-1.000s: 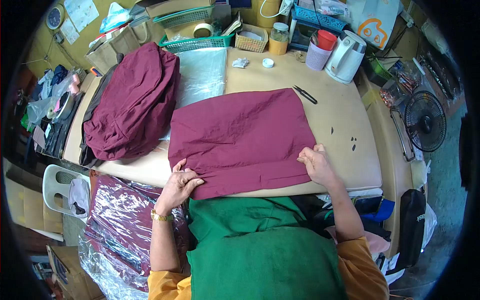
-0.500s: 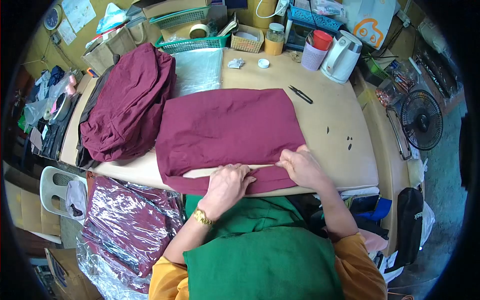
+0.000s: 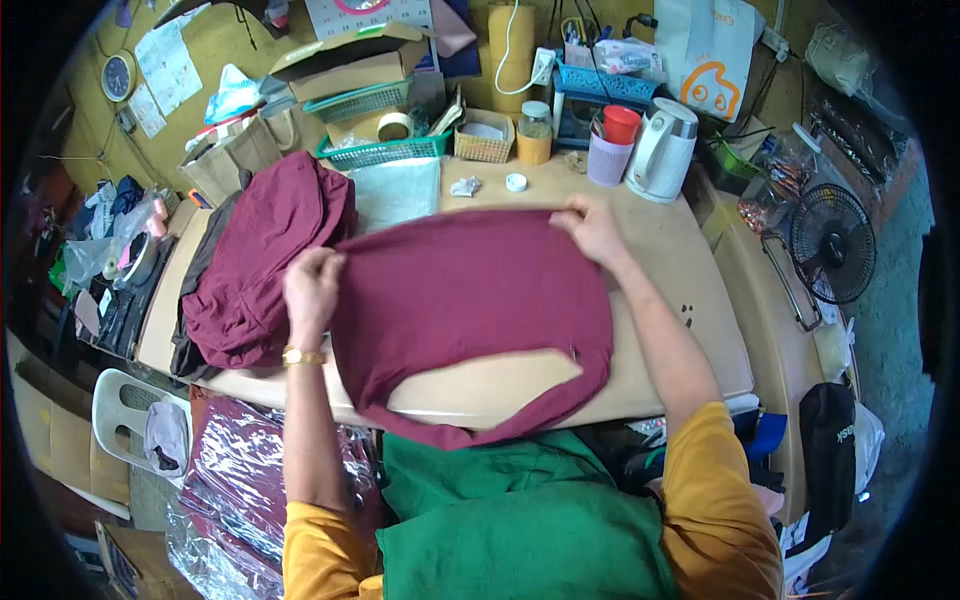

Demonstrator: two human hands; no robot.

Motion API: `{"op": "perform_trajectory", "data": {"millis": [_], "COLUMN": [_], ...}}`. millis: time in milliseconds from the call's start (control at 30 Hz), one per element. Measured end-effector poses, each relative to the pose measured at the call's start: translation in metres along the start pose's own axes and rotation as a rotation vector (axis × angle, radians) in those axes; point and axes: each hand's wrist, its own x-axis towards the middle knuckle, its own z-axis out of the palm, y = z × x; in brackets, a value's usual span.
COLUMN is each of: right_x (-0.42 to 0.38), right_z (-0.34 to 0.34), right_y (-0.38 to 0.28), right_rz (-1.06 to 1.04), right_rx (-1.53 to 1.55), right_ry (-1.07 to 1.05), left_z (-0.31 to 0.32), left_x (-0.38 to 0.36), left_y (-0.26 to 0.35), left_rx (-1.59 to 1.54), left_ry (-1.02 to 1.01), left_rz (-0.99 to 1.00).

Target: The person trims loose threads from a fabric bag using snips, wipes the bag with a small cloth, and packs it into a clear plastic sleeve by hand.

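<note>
From where I stand, the maroon cloth (image 3: 460,290) is stretched over the near middle of the table, pinched at two corners. The left hand (image 3: 313,285) grips the left end of its far edge and the right hand (image 3: 590,228) the right end, fingers closed tight on the fabric, arms spread wide. The cloth's long axis runs left to right between the hands, and nearly all of it lies on the near side of the grip, toward the body. Each hand is nearest its own end, the left one sitting a little closer to the person. At the near side the fabric sags into a loose band, with bare table (image 3: 470,385) showing through the gap, and the band dips past the table edge against the green apron (image 3: 530,540). Just left of the left hand slumps a heap of maroon fabric (image 3: 265,255); beyond it lies a clear plastic sheet (image 3: 398,190). Along the far side stand a green basket (image 3: 390,153), a jar (image 3: 533,135) and, farther right, a white kettle (image 3: 662,150).
</note>
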Motion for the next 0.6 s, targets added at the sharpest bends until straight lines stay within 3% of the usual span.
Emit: {"op": "perform_trajectory", "data": {"millis": [33,67,100,133,167,200,300,367,433,500,567,600], "right_x": [0.006,0.004,0.001,0.002,-0.007,-0.016,-0.052,-0.081,-0.114,-0.151,-0.176,-0.178], "right_z": [-0.017,-0.036,-0.055,-0.079,-0.1,-0.113,-0.122,-0.105,-0.079,-0.058,-0.061,-0.055], "right_y": [-0.035,-0.076,-0.106,-0.125,-0.149,-0.156,-0.129,-0.091,-0.044,-0.022,0.01,0.004], "right_rz": [-0.114,-0.357,-0.438,-0.685,-0.803,-0.806,-0.68,-0.51,-0.312,-0.024,-0.025,-0.039], "right_rx": [0.051,0.1,0.122,0.127,0.037,0.169,0.038,-0.065,-0.075,-0.089,-0.354,-0.347], "right_ry": [0.153,0.278,0.368,0.424,0.466,0.423,0.343,0.272,0.14,-0.032,-0.084,-0.106], "left_z": [-0.015,-0.036,-0.061,-0.082,-0.099,-0.11,-0.106,-0.079,-0.042,-0.024,-0.021,-0.022], "left_x": [0.013,0.022,0.025,0.023,0.02,0.012,-0.018,-0.05,-0.096,-0.139,-0.167,-0.171], "left_y": [-0.001,0.023,0.057,0.086,0.109,0.123,0.109,0.09,0.055,0.032,0.033,0.034], "left_rx": [-0.203,-0.268,-0.335,-0.32,-0.305,-0.227,-0.111,-0.044,-0.114,-0.066,-0.216,-0.207], "left_ry": [0.081,0.18,0.277,0.343,0.413,0.428,0.386,0.309,0.145,-0.189,-0.417,-0.4], "left_rz": [0.081,0.187,0.287,0.375,0.466,0.477,0.665,0.616,0.436,0.247,-0.115,-0.135]}}
